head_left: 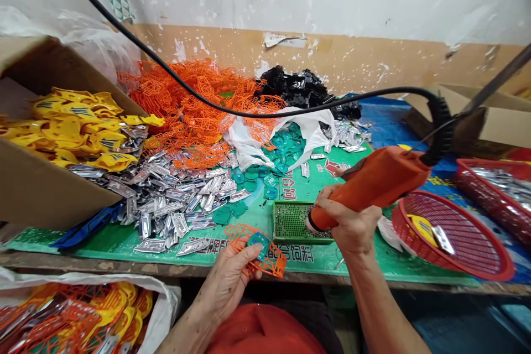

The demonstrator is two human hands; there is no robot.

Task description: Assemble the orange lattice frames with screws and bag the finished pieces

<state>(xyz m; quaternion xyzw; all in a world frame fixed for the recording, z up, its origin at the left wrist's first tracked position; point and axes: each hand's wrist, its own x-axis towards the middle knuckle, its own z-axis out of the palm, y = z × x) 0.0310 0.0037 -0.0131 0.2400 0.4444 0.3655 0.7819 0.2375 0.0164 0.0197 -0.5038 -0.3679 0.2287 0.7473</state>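
Observation:
My left hand [238, 265] pinches an orange plastic lattice piece [276, 260] with a teal translucent plate [258, 243] lying on it, thumb on top. My right hand [352, 221] is wrapped round an orange electric screwdriver [373, 182], which hangs from a black cable. Its tip points down at the right part of a green tray [280, 238] holding many small dark screws. Whether a screw sits on the tip I cannot make out. Left of the tray lie loose silver metal plates [178, 224] and more teal plates [230, 211].
A cardboard box [50, 199] of yellow parts stands left, beside heaped orange lattices [199, 99]. Black parts [294, 86] lie behind a white bag [244, 146]. At right are red baskets [498, 257]. A sack [166, 298] of assembled pieces sits low left. The black cable [249, 113] crosses overhead.

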